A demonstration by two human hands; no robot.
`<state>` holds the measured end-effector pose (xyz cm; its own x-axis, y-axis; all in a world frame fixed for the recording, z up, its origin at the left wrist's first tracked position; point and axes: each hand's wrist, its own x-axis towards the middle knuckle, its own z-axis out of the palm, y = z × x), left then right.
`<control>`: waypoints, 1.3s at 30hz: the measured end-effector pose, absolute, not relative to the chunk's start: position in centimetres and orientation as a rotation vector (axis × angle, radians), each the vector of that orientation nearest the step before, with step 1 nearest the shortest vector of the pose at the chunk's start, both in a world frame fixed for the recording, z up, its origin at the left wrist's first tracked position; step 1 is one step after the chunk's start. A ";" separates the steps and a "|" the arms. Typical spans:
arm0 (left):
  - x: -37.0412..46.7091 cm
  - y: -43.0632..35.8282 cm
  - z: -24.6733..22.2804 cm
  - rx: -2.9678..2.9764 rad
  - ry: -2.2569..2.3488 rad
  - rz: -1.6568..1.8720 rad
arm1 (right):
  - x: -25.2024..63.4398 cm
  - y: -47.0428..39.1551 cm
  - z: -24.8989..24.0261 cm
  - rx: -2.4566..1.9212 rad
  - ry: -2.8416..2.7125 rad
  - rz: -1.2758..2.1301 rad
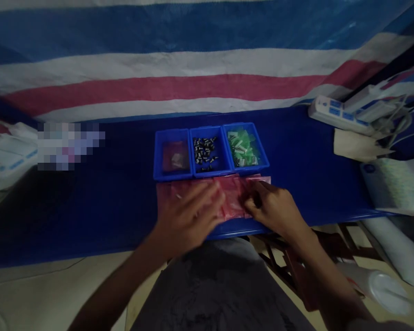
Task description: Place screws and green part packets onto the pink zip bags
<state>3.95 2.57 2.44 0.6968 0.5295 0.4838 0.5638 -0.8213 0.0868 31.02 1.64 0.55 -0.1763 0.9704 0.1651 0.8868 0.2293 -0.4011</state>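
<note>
Pink plastic bags (pixel 232 196) — thin, glossy, crinkly

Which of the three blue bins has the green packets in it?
The right-hand blue bin, at the end of the row, holds the green packets. The middle one has small dark screw-like parts; the left one, reddish plastic.

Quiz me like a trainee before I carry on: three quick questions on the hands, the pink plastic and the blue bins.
1. True or false: the left hand and the right hand are both at the pink plastic, on the wearer's side of the three blue bins.
2. Fill in: the plastic in the right-hand bin is coloured ____.
3. Which bin holds the loose small dark parts? A) left B) middle C) right

Key: 1 true; 2 green; 3 B
</note>
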 end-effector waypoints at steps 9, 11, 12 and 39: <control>7.7 -1.1 -0.6 -2.785 -1.170 -0.921 | 29.0 2.0 2.3 -1.390 -1.975 0.714; 8.1 -1.0 -0.2 -2.747 -1.221 -0.998 | 29.5 1.9 2.5 -1.343 -1.906 0.798; 8.3 -1.1 0.0 -2.737 -1.238 -1.043 | 29.9 1.8 2.7 -1.334 -1.854 0.819; 1.8 2.4 4.1 -1.694 -2.373 -2.792 | 29.9 -1.1 0.1 -1.250 -2.165 0.210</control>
